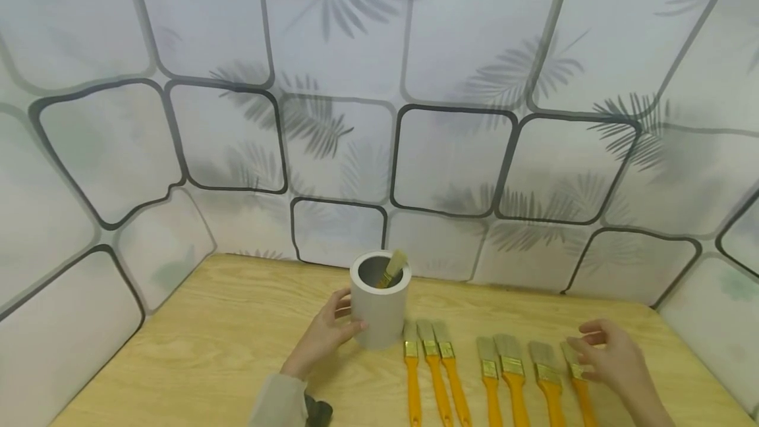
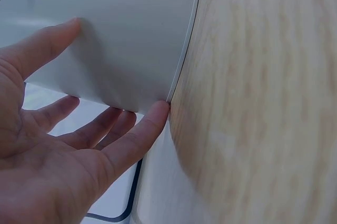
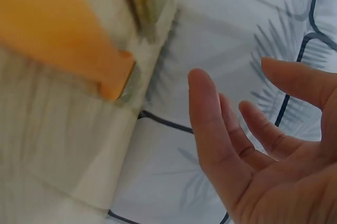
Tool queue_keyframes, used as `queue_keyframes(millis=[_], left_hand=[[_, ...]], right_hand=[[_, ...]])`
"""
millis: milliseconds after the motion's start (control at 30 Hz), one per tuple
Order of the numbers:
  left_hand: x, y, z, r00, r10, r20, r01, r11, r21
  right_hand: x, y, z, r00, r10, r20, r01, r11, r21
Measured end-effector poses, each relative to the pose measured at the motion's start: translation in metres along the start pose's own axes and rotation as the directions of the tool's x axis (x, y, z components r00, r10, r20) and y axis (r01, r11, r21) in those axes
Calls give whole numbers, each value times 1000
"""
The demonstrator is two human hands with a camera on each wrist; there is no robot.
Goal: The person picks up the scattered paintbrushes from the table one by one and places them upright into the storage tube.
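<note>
A white cylindrical pot stands on the table, with one paintbrush in it, bristles up past the rim. My left hand holds the pot from its left side; in the left wrist view the thumb lies along the wall and the fingers touch it near the base. Over the rightmost paintbrush is my right hand, fingers loosely bent and apart. The right wrist view shows nothing between those fingers, with an orange brush handle beside them.
Several orange-handled brushes lie in a row, bristles away from me: three thin paintbrushes right beside the pot, wider paintbrushes farther right. A dark object sits by my left sleeve. The patterned wall borders the wooden table.
</note>
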State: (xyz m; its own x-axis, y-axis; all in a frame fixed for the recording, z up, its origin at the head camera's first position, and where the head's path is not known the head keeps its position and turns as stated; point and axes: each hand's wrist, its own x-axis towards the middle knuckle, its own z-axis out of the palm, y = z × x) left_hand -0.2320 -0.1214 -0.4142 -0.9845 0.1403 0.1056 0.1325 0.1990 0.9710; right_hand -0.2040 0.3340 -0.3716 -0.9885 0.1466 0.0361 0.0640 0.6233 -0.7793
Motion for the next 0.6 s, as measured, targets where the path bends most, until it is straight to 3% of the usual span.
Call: queue_keyframes(millis=[200,600], left_hand=[[0,-1,1,1000,2,7,-2,1000,1],[2,-2,1,1000,-9,0,9,1000,-16]], right_hand=[[-1,16,-7,991,97,96,-99,995,12],[-1,35,-10,963,173,207,-176,984,-5]])
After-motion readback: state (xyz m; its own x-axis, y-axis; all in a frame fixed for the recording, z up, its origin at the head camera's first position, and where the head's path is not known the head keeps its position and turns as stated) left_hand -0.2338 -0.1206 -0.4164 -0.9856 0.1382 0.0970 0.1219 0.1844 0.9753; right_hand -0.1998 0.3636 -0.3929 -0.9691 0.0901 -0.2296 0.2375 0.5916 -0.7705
